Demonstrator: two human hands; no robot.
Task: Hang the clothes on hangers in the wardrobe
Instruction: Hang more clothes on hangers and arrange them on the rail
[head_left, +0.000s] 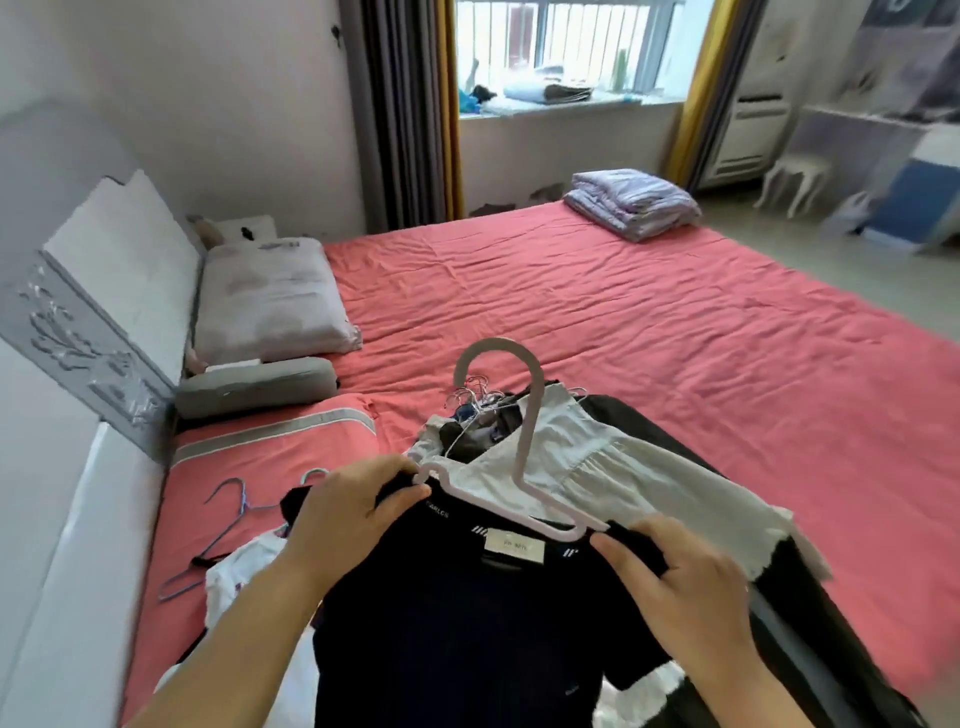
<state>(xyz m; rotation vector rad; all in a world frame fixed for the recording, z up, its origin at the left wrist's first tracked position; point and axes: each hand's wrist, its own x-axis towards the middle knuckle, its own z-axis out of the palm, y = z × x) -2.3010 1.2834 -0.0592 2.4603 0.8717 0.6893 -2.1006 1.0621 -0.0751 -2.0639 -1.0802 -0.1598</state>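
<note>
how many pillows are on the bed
3: a pale pillow by the headboard, a flatter grey pillow touching its near edge, and a coral pillow with a grey stripe nearest the hands. The clothes pile may hide more.

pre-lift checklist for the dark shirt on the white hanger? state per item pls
1. Left hand holds the dark shirt at its left shoulder, over the hanger end: ok.
2. Right hand holds the right shoulder: ok.
3. Both ends of the white hanger seated inside the shoulders: cannot tell, the hands cover them.
4. Hook free and sticking out above the collar: ok.
5. Shirt clear of the white blouse and the other clothes lying under it: cannot tell.
6. Wardrobe rail with free space: cannot tell, no rail in view.
</note>
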